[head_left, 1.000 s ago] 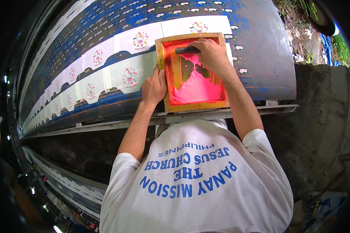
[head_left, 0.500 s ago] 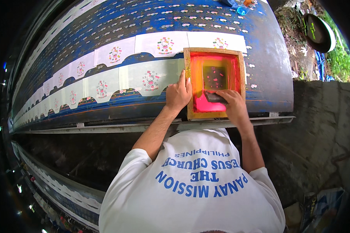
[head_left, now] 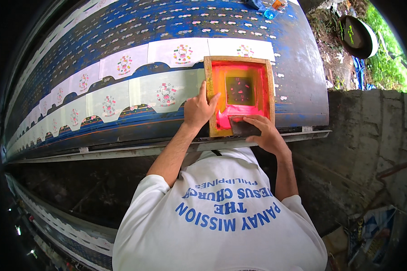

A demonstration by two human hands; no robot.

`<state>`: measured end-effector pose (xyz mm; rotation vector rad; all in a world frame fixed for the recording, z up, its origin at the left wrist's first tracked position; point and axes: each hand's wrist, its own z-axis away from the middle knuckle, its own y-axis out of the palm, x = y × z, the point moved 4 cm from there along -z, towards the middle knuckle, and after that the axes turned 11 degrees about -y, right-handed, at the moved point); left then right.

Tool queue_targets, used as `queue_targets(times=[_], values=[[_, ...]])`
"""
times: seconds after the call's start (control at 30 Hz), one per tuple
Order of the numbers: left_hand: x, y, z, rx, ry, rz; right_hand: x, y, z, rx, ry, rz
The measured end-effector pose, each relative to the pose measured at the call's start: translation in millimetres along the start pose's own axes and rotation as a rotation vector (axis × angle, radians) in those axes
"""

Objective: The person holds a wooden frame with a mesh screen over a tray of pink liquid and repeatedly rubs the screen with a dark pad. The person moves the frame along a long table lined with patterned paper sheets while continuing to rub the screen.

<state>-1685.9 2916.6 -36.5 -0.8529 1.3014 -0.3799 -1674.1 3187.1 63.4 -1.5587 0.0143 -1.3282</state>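
Note:
A wooden screen-printing frame [head_left: 270, 92] lies on the long dark table over a white fabric piece. Bright pink ink [head_left: 248, 110] covers the lower mesh, below a dark window dotted with small pink shapes. My left hand [head_left: 199, 110] grips the frame's left rail, its index finger stretched along the wood and its thumb over the inner side. Against the near rail rests a dark, flat squeegee [head_left: 243, 128]. My right hand [head_left: 269, 134] holds its right end, fingers over the far edge and thumb by the near edge. Fabric under the frame is hidden.
Two rows of white printed fabric pieces [head_left: 166, 92] run leftward along the table [head_left: 303, 90]. A metal rail [head_left: 167, 149] borders its near edge. A blue bottle cap or similar item [head_left: 270, 13] sits at the far edge. A round dark basin [head_left: 358, 37] stands outside at right.
The squeegee has come nearer to me, from the inked mesh to the frame's near rail. My right hand has moved with it, its fingers more spread. My left hand stays at the frame.

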Motion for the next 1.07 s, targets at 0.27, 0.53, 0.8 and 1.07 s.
queue_targets(times=[0.27,0.53,0.8,1.07], values=[[1,6,-2,-0.009,-0.100,0.085,-72,-59,27,-0.344,0.033,-0.198],[-16,-2,4,-0.063,-0.146,-0.056,-157,-46,49,-0.320,-0.002,-0.432],[-11,-3,8,-0.021,-0.261,-0.278,-141,-26,25,-0.149,0.068,-0.473],[17,19,-3,0.005,-0.037,-0.314,-155,-14,13,-0.224,0.116,-0.329]])
